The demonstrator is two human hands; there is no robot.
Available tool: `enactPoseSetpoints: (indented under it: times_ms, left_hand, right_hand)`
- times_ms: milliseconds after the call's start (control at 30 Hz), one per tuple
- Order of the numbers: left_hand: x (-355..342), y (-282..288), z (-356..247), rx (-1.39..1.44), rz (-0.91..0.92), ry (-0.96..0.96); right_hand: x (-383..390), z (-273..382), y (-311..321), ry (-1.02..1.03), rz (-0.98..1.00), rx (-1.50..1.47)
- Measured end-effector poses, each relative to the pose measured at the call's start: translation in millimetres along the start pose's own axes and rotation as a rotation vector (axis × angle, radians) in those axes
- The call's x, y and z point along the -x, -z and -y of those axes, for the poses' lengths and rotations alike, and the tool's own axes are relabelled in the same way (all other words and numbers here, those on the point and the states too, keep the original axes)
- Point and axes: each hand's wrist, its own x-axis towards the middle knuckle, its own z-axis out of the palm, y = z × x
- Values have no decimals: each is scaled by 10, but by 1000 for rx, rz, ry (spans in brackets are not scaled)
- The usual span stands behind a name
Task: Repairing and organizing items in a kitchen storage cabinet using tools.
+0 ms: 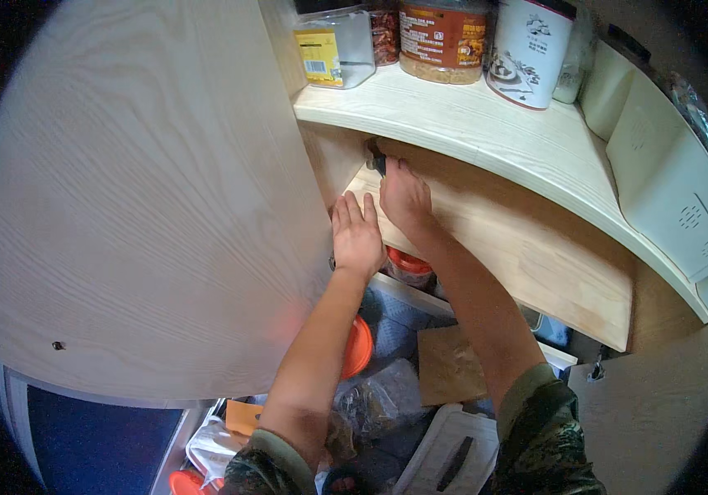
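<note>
Two bare hands work at the left end of a pale wooden shelf board (568, 289), shown in the head view. From where I stand in the room, the board lies below a curved, light wood-grain upper shelf (420, 107) and beside a large, light wood-grain panel (123, 206).

Left hand (358, 242): fingers extended and nearly straight, palm down, at the board's left front corner; no object is visible in its grasp. Contact pressure cannot be determined.

Right hand (405, 195): fingers curled around a small black object with a metallic part (380, 165), located at the inner left corner, just above the board. The fingers partly conceal the object; its exact type cannot be determined.

Upper shelf contents, left to right: clear plastic jar with a yellow label (352, 54), round jar with a brown-red label (443, 41), white cylindrical canister with a black lid (531, 54), and cream plastic housing (659, 169).

Below the board: red-lidded jar (408, 264), orange round lid (357, 348), flat brown piece (450, 363), crumpled clear plastic bag (387, 396), and white plastic box with a dark slot (432, 470). Camouflage sleeves (548, 441) cover both upper forearms.
</note>
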Motion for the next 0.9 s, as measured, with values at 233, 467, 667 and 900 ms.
enactPoseSetpoints:
  times_ms: [233,467,667,900]
  left_hand:
    - [28,1,1,-31,9,5]
    - [26,11,67,-151,167,-9]
    - [-36,144,-30,-169,193,-60]
    - [-60,166,-49,-102,199,-123]
  right_hand:
    - [-11,-21,74,-88,-7,-30]
    - [410,-113,367,-167,-184,-76]
    - [1547,-1042,1476,-396,-173,-3]
    - [2124,-2059,2770,-652,-210,579]
